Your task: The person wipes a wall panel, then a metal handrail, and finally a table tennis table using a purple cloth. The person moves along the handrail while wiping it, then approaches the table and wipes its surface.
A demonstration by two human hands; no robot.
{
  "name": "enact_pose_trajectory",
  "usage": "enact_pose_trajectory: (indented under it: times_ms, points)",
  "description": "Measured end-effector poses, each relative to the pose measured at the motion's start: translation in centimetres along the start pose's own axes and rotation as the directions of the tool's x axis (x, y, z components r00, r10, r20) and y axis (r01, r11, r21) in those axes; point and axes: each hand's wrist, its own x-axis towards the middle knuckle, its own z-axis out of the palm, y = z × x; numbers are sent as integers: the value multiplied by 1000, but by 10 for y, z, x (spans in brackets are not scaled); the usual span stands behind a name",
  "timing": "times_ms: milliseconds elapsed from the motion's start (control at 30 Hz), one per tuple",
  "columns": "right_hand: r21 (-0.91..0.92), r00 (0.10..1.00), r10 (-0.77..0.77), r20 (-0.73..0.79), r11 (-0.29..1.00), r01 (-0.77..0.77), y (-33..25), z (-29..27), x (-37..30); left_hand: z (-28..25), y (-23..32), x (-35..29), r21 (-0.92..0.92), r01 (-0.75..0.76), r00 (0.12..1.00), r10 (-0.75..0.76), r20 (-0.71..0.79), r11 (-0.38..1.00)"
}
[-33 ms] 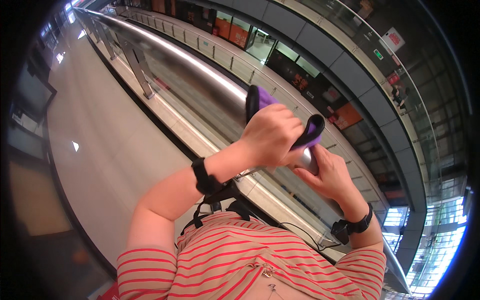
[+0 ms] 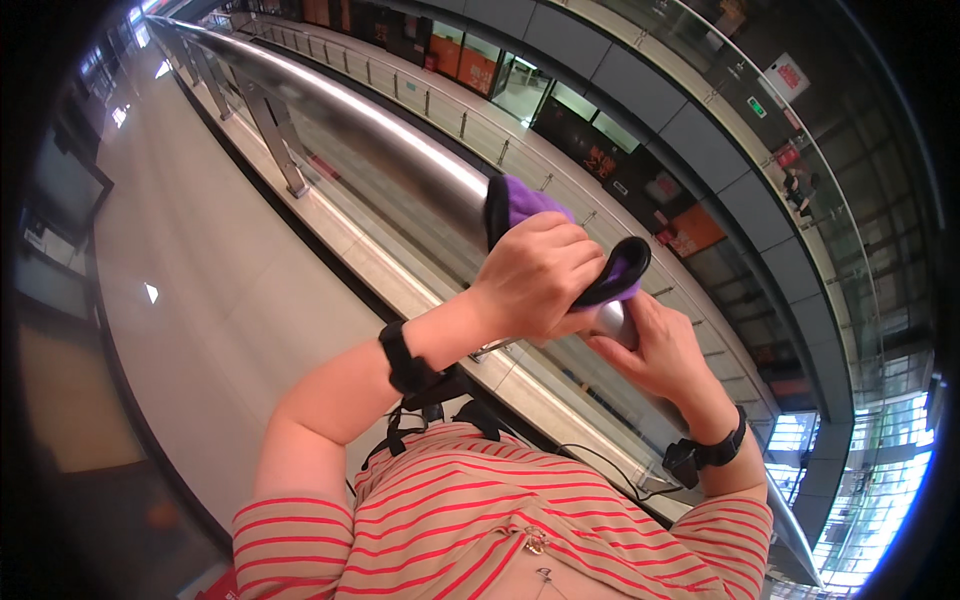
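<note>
Purple cloth (image 2: pixel 530 208) (black-edged) lies draped over the steel handrail (image 2: pixel 400 130), pinched in the closed grip of the left hand (image 2: pixel 535 275), while the right hand (image 2: pixel 650 345) clasps the rail just below it, both seemingly unmoved.
</note>
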Motion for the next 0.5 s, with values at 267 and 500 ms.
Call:
enact_pose_trajectory:
  times_ms: [267,500]
  points:
    - [-20,996,-25,-91,1000,23,2,2,-10,-29,-77,-51,208,76,986,-43,-159,975]
    - [1,994,-45,-98,999,45,-2,1,-10,-65,-119,-58,364,364,899,-221,-378,857]
